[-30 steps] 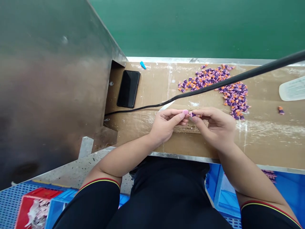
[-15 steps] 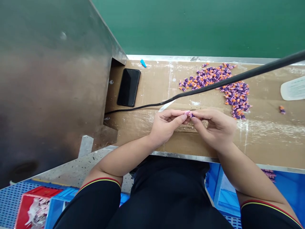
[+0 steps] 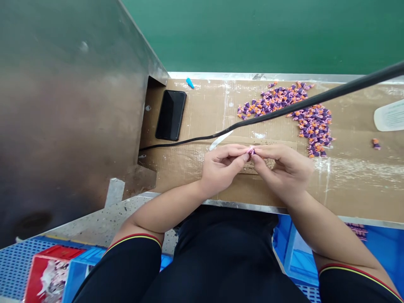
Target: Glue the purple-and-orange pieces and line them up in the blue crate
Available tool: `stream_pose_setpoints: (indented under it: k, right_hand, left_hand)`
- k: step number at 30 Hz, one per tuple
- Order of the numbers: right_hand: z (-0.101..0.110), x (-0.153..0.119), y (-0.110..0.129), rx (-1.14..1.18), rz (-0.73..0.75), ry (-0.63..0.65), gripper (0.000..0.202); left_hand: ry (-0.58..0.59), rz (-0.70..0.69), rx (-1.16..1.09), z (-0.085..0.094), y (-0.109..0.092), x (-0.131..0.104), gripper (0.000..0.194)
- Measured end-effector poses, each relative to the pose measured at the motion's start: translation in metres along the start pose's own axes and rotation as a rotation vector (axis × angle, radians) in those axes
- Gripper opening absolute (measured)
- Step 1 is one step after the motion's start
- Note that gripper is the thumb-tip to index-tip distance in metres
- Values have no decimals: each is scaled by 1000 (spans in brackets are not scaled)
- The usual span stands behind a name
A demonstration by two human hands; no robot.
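Observation:
Between the fingertips of both hands is a small purple and pink figurine piece (image 3: 251, 152), mostly covered by the fingers. My left hand (image 3: 222, 168) pinches it from the left with thumb and forefinger. From the other side, my right hand (image 3: 280, 168) pinches the same piece, thumb below and forefinger above. Beyond the hands lies a loose pile of small purple, pink and orange pieces (image 3: 312, 126) on the cardboard-covered table (image 3: 356, 185). A single similar piece (image 3: 376, 144) lies apart on the right.
A black cable (image 3: 277, 112) crosses above the table, in front of the pile. A phone (image 3: 171, 115), a small blue cap-like piece (image 3: 190, 83) and a white strip (image 3: 221, 139) lie on the left. A metal cabinet (image 3: 72, 105) borders the left; a white container (image 3: 389, 116) is at right.
The two hands' fingertips have come closer together around the small piece, and the pink part at the left fingertips is now more hidden. The view has shifted slightly.

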State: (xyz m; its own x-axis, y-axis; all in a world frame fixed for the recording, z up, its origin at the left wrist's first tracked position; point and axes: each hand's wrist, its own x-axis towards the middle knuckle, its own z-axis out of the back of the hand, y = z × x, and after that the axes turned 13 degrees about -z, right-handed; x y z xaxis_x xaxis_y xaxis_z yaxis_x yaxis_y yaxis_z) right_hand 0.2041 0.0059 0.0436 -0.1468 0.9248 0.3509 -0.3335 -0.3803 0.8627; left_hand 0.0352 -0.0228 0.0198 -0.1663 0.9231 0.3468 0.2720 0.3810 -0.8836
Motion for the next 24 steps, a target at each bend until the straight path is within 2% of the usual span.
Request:
stream_pose_setpoints:
  k: [5, 11, 17, 24]
  right_hand:
    - [1, -5, -2, -37, -14, -10, 17]
    - [-1, -5, -2, 50, -3, -39, 20]
    - [-2, -3, -3, 22, -11, -60, 11]
    - [-3, -4, -6, 42, 4, -83, 16]
  left_hand:
    - [57, -207, 152, 1, 0, 1, 19]
    - [115, -348, 252, 3, -1, 1, 34]
    - [184, -410, 315, 5, 5, -3, 42]
    - [208, -503, 331, 4, 8, -3, 60]
